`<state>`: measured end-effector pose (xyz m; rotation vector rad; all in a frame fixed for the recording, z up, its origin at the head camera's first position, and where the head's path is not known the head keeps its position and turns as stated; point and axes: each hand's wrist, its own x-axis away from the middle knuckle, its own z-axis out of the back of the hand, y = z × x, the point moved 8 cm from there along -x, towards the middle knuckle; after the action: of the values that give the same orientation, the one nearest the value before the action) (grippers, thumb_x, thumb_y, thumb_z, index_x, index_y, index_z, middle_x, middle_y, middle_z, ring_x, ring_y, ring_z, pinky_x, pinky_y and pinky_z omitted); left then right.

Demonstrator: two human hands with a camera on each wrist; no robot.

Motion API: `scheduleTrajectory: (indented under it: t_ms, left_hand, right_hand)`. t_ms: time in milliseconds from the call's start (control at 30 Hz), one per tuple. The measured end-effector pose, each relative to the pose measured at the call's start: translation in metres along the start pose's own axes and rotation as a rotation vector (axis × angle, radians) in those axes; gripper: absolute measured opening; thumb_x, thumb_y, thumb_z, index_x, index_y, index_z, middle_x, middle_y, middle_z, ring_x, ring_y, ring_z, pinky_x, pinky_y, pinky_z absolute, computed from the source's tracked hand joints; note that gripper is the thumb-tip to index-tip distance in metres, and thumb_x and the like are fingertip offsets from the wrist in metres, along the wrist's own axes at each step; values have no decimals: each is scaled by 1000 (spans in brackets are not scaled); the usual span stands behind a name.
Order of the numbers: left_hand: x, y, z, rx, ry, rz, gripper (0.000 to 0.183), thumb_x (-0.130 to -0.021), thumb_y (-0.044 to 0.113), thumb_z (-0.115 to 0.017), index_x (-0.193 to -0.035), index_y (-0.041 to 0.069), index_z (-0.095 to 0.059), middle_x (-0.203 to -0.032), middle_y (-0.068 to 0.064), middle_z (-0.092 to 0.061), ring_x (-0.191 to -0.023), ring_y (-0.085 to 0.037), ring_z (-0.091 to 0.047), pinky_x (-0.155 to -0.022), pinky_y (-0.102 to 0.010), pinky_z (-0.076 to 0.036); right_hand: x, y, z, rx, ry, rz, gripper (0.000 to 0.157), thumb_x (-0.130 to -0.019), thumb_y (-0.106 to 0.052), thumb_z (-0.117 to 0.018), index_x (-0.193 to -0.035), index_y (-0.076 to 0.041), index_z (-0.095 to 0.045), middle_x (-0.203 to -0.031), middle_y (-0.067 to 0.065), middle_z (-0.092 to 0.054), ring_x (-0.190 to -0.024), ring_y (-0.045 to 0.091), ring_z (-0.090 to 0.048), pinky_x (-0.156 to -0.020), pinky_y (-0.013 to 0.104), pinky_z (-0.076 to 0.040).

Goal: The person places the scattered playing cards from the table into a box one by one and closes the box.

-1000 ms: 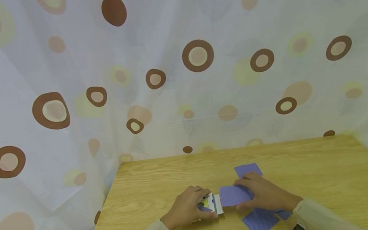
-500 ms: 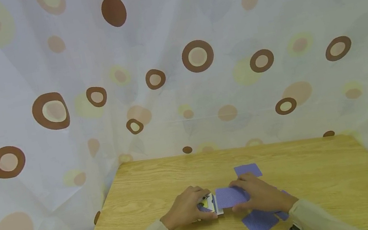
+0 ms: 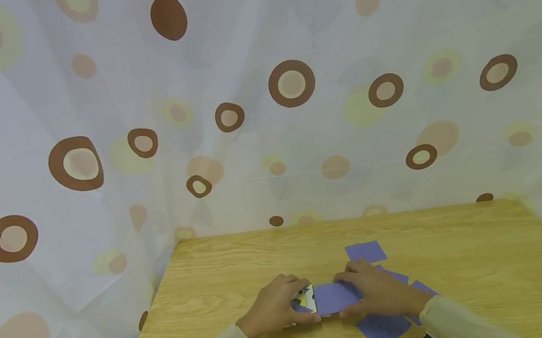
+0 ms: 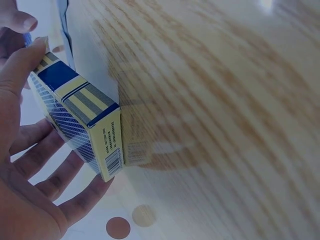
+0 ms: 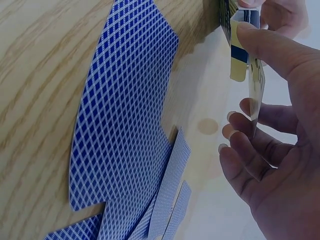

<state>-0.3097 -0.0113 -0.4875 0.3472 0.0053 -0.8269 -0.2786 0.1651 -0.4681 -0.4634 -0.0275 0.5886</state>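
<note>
My left hand (image 3: pixel 273 306) grips a playing-card box (image 4: pixel 82 107), thumb on one long side and fingers on the other. The box lies low at the table, its printed end with a barcode facing the left wrist camera. My right hand (image 3: pixel 379 290) pinches a blue-backed playing card (image 3: pixel 335 297) between thumb and fingers, its left end right at the box's mouth. In the right wrist view the card (image 5: pixel 256 92) shows edge-on, beside an open yellow and blue box flap (image 5: pixel 239 57). The inside of the box is hidden.
Several loose blue-backed cards (image 5: pixel 125 110) lie spread on the wooden table (image 3: pixel 213 276) under and around my right hand. One card (image 3: pixel 365 251) lies apart, farther back. A patterned curtain (image 3: pixel 247 155) hangs behind the table and along its sides.
My right hand has moved left with the card, bringing it up against the box opening. Cards behind the right hand show more now. The left hand and box have stayed put.
</note>
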Motion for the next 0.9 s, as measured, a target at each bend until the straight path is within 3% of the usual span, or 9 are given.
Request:
scheduleTrajectory:
  t_ms: [900]
  left_hand:
    - [-1,5,3,20,0,-19,79,-83,67,-74,-139,13,-64,-131,-2,-66,-111,-14,-59,-82,-27,-53]
  right_hand:
    - [-17,-16,-13,22,-20,-3,80,-83,-61,-78,-138,-5,-64,-101,-2,-46,-86,13,-42,-70,28,-43]
